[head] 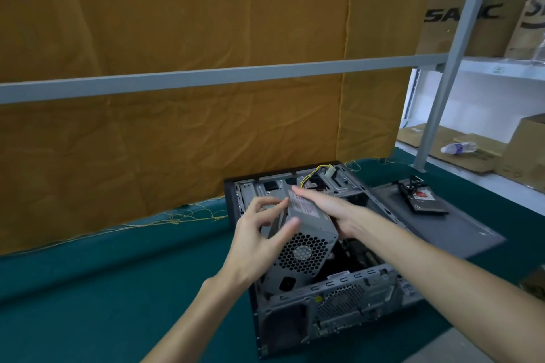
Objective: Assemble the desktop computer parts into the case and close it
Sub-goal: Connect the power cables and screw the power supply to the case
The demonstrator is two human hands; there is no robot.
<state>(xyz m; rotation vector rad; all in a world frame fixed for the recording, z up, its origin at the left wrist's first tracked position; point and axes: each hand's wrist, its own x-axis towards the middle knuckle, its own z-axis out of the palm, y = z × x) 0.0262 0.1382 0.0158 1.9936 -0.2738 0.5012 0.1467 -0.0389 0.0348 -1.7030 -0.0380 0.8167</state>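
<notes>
An open grey computer case (348,300) lies on its side on the green table cover. A grey power supply (306,242) with a honeycomb fan grille is tilted above the case's left half, its cable bundle (323,172) trailing toward the far end. My left hand (259,242) holds the power supply's left side, thumb on its near top edge, fingers spread. My right hand (339,209) lies across its top and right side, fingers extended along the label. The lower end of the unit sits inside the case.
The case's side panel (436,227) lies flat to the right with a hard drive (426,200) and its cable on it. An orange cloth hangs behind the table. A metal shelf frame with cardboard boxes and a plastic bottle (458,147) stands at the right.
</notes>
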